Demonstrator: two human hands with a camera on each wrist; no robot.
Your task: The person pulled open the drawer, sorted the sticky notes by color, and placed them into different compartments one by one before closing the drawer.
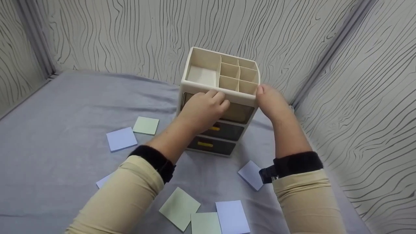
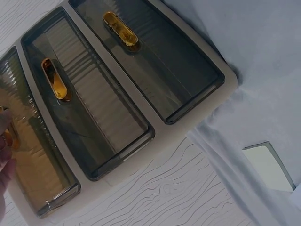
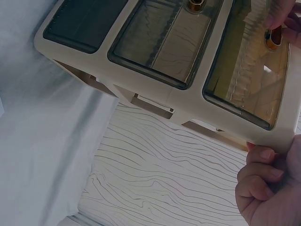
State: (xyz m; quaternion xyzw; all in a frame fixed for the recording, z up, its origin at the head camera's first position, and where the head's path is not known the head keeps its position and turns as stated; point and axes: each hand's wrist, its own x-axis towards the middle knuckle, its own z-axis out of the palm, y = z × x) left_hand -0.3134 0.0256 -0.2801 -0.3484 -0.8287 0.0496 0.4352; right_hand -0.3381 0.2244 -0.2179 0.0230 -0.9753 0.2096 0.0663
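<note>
A cream desk organizer (image 1: pixel 208 86) stands on the grey cloth, with open compartments on top and three smoky drawers in front. My left hand (image 1: pixel 204 109) is at the top drawer (image 2: pixel 33 155), its fingertips (image 3: pixel 282 16) pinching the drawer's yellow handle (image 3: pixel 273 40). The top drawer looks closed or nearly so. Both lower drawers (image 2: pixel 89 103) are closed, and their handles (image 2: pixel 54 77) are free. My right hand (image 1: pixel 271 100) grips the organizer's upper right corner, thumb on the rim and fingers (image 3: pixel 258 179) curled against the side.
Several sticky notes lie on the cloth: a green one (image 1: pixel 146 125) and a blue one (image 1: pixel 121 138) at the left, a blue one (image 1: pixel 252 174) under my right wrist, more near the front edge (image 1: pixel 205 223). Patterned walls (image 1: pixel 357 97) close in behind and right.
</note>
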